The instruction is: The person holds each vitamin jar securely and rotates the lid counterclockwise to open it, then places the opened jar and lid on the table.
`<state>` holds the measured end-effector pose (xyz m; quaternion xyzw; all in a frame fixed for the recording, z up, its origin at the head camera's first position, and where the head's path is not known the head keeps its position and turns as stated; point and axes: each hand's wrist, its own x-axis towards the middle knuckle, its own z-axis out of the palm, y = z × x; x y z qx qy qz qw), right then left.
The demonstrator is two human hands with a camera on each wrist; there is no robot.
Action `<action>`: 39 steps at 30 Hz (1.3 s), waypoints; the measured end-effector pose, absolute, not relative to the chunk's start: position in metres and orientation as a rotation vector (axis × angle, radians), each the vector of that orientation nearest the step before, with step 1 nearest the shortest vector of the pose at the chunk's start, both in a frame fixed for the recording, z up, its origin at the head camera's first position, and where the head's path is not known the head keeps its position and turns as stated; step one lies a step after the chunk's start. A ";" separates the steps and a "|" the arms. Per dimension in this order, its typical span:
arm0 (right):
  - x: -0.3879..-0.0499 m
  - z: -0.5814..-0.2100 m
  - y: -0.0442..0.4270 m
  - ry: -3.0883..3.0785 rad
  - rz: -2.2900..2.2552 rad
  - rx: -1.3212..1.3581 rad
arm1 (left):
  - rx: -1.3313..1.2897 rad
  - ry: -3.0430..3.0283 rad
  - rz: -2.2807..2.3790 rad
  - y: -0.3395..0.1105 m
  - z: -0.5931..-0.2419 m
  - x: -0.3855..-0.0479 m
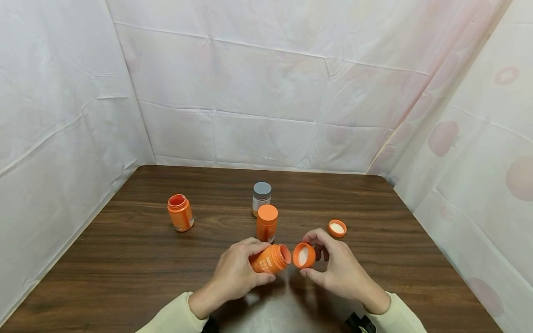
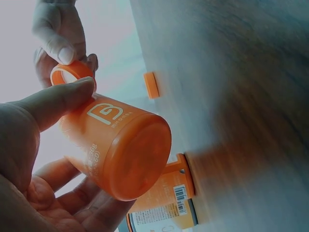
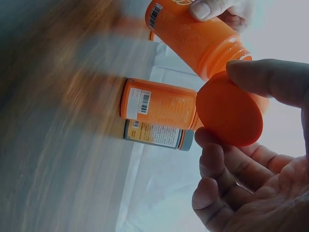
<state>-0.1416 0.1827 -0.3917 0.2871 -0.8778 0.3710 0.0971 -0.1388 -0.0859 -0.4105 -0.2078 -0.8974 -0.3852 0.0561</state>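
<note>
Tilted with its uncapped mouth to the right, an orange bottle [image 1: 268, 260] [image 2: 120, 140] [image 3: 198, 41] is gripped by the left hand [image 1: 236, 270] [image 2: 29, 145] between thumb and fingers. Just right of that mouth, the right hand [image 1: 339, 268] [image 3: 260, 179] pinches an orange cap [image 1: 304, 255] [image 3: 229, 108] by its edge, its white inside facing the bottle. In the head view a narrow gap shows between cap and bottle. The left wrist view shows the bottle's base toward the camera, with the cap partly behind the left thumb.
Behind the hands, a capped orange bottle [image 1: 267, 221] stands before a grey-lidded bottle [image 1: 261, 196]. An uncapped orange bottle [image 1: 181, 213] is at the left on the wooden table [image 1: 125, 259]. Another orange cap [image 1: 337, 228] lies beyond the right hand, its white inside up.
</note>
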 end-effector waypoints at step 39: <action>-0.150 -0.397 0.203 -2.582 1.084 0.618 | -0.353 -2.622 -1.211 -0.107 -0.411 -0.142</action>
